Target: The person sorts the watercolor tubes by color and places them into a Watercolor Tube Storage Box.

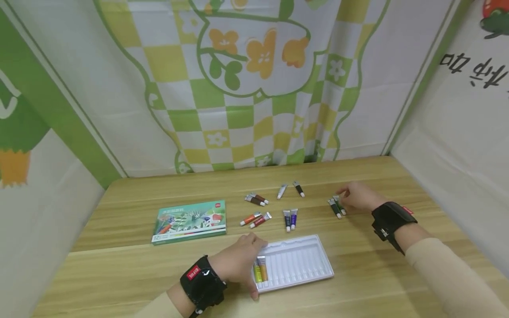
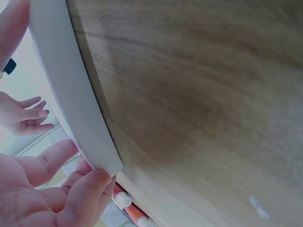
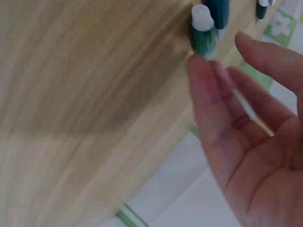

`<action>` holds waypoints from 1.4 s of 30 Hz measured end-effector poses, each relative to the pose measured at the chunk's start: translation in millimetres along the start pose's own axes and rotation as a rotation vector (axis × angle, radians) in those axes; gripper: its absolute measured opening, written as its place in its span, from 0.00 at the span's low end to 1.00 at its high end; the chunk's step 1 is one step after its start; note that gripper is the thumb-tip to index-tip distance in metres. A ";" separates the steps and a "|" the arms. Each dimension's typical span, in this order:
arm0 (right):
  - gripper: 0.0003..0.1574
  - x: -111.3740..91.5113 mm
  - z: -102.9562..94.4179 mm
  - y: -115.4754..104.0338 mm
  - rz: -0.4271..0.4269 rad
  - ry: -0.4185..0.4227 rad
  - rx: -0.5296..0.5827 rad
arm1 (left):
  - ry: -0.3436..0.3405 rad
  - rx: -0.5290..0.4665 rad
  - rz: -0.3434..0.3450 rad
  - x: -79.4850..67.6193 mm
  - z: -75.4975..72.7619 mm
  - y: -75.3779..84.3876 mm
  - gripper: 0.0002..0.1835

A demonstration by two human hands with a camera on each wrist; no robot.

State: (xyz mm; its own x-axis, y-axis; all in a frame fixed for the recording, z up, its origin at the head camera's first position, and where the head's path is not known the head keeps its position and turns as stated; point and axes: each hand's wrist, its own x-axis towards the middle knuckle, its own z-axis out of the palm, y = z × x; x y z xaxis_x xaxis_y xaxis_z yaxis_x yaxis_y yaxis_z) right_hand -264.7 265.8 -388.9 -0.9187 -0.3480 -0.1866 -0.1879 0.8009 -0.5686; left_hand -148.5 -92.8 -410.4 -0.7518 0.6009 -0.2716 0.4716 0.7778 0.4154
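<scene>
My left hand point(image 1: 237, 260) holds the left end of a white plastic tray point(image 1: 298, 265), thumb by the near corner and fingers at the far one. In the left wrist view, fingertips curl round a corner of the tray point(image 2: 80, 94). A yellow paint tube point(image 1: 257, 273) and an ochre paint tube point(image 1: 263, 270) lie in its leftmost slots. At the right, my right hand point(image 1: 359, 195) reaches beside a green paint tube point(image 1: 340, 206) and a darker one point(image 1: 334, 208). The right wrist view shows its thumb apart from the fingers, fingertips close by the green tube point(image 3: 204, 40).
A teal paint box point(image 1: 191, 221) lies at the left. Beyond the tray are pairs of brown tubes point(image 1: 256, 199), orange and red tubes point(image 1: 260, 220), and blue and purple tubes point(image 1: 287, 221). A white tube point(image 1: 282, 191) and black tube point(image 1: 299, 189) lie farther back, before a patterned curtain point(image 1: 246, 123).
</scene>
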 end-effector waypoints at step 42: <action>0.30 -25.2 42.7 -26.4 -0.037 -0.130 0.634 | -0.009 -0.016 -0.005 -0.2 0.3 -1.1 0.64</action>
State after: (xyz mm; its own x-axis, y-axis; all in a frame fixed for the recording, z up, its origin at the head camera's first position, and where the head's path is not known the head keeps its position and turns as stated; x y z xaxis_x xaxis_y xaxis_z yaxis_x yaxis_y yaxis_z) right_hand -221.7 232.6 -403.3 -0.8584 -0.4583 -0.2305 0.0595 0.3575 -0.9320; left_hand -148.8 -93.7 -411.1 -0.7499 0.5988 -0.2812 0.4605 0.7777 0.4279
